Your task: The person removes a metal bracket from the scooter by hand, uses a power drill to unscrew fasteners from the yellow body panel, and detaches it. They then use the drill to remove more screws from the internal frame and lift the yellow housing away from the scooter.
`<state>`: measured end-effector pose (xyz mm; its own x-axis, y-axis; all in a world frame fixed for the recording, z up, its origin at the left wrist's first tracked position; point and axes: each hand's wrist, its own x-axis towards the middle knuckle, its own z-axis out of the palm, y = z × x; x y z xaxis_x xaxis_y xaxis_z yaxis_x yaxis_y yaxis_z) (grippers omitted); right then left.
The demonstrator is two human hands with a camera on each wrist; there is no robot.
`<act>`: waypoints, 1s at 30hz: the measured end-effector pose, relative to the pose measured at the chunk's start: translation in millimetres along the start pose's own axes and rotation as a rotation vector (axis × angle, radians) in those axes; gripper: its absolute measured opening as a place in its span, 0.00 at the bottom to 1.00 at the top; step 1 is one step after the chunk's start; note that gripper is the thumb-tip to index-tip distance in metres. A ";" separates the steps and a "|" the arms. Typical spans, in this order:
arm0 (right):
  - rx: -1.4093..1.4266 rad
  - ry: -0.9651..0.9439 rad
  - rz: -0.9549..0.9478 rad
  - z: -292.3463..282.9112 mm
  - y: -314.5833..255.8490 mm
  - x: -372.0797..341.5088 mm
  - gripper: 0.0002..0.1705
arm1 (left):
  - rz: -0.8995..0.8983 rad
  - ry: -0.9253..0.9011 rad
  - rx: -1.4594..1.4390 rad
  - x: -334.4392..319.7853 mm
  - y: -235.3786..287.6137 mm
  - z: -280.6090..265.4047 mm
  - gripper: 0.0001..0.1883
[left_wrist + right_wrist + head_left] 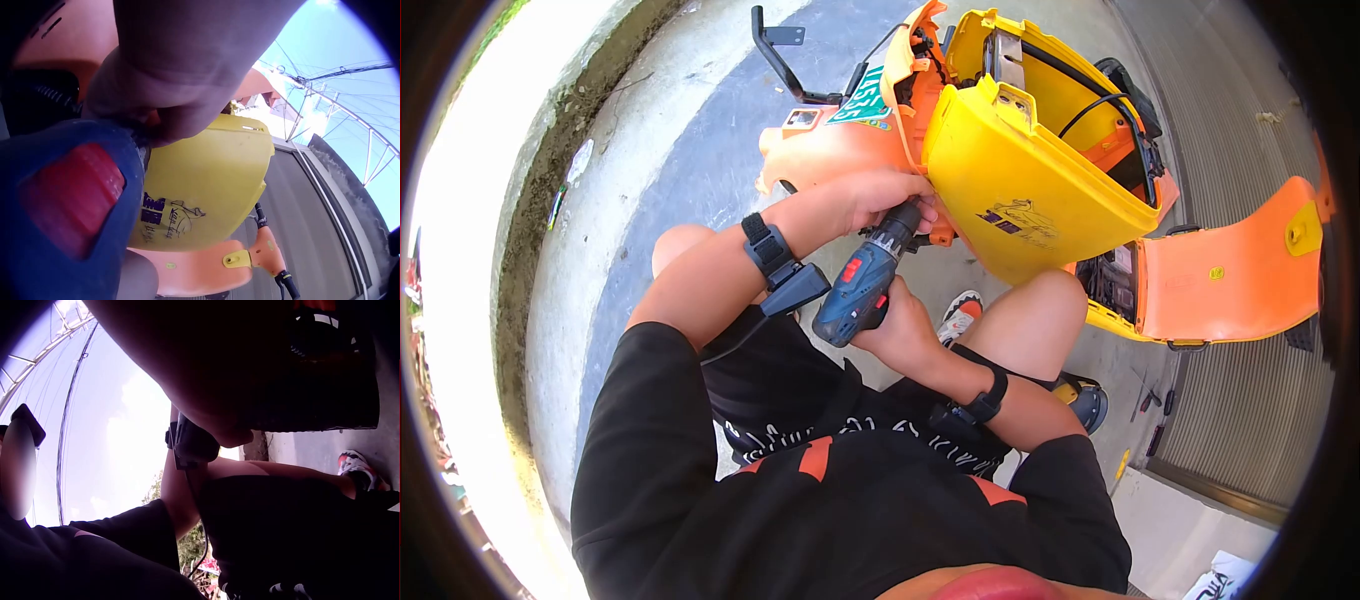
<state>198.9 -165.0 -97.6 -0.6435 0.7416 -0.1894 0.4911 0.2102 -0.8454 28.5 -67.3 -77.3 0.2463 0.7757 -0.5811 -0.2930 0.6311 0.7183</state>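
A blue cordless drill (858, 290) with red switches points up and away toward the scooter's rear panels. My right hand (903, 325) grips its handle. The fingers of my left hand (890, 198) curl about the front of the drill, at the black chuck (903, 213). In the left wrist view the left hand (169, 100) bends over the drill's nose, and what lies at the tip is hidden. Right beyond the chuck are the orange body panel (830, 155) and the yellow seat bucket (1020, 190). The right wrist view is mostly in shadow.
An orange front shield (1230, 275) of the scooter reaches to the right, beside an open battery bay (1108, 280). A black metal bracket (785, 60) sticks out at the back. Small tools (1148, 400) lie on the ground near the ribbed shutter (1240, 400). A concrete kerb (510, 270) runs along the left.
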 end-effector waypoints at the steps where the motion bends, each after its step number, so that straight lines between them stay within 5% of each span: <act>1: 0.003 0.002 0.004 -2.8 -1.7 -0.5 0.40 | 0.007 0.012 0.012 -0.8 0.6 0.7 0.12; 12: -0.016 -0.110 0.012 -15.3 8.3 -17.1 0.39 | 0.136 0.055 0.238 -0.2 -10.3 -6.8 0.15; 18: -0.028 -0.154 0.121 -21.3 23.0 -24.6 0.37 | 0.230 0.284 0.786 -6.9 -6.7 5.4 0.15; 23: -0.004 -0.131 0.179 -31.4 25.0 -25.7 0.35 | 0.113 0.112 0.186 -28.2 -20.9 27.8 0.15; 30: 0.047 -0.163 0.277 -36.0 22.9 -30.5 0.36 | 0.270 -0.124 -0.034 -34.0 -23.5 -5.3 0.13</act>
<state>250.9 -159.9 -93.2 -0.5766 0.6543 -0.4894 0.6354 -0.0175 -0.7720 22.1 -108.4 -76.5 0.2652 0.9103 -0.3178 -0.3935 0.4030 0.8263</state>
